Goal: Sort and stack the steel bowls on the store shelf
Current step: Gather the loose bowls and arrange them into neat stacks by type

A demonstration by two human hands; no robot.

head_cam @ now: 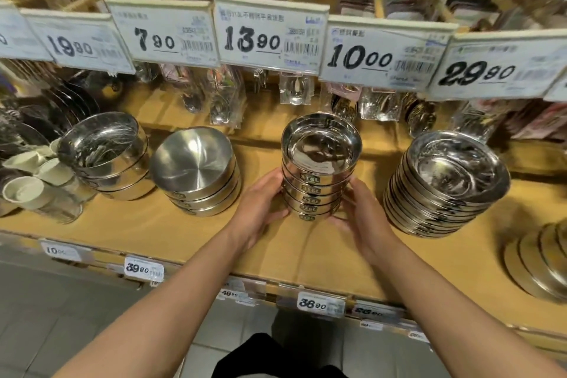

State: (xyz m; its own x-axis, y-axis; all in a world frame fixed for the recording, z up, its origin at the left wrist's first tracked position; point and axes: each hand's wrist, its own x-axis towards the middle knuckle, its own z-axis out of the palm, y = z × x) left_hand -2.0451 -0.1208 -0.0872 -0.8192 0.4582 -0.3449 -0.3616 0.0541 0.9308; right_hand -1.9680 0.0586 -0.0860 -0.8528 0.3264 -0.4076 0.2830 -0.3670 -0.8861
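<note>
**Shelf inspection: both hands on the centre bowl stack**

The wooden shelf carries four stacks of steel bowls. The centre stack, about six polished bowls nested upright with a label on each wall, stands on the shelf board directly below the 13.90 price tag. The left hand cups the stack's left side with fingers curved round the lower bowls. The right hand does the same on the right side, its fingertips reaching under the bottom bowl. Both hands are grasping the stack; whether the bottom bowl rests on the board or is raised off it cannot be told.

To the left, apart from the hands, sits a brushed-finish stack of about four bowls. Further left is a polished stack of wider bowls (it leans toward the camera). To the right, well apart from the held stack, a tall stack of shallow bowls also leans.

Pale cups crowd the left end of the shelf. Flat steel plates lie at the right edge. Packaged spoons hang behind the stacks. Price tags reading 7.90, 10.00 and 29.90 run along the rail above.
</note>
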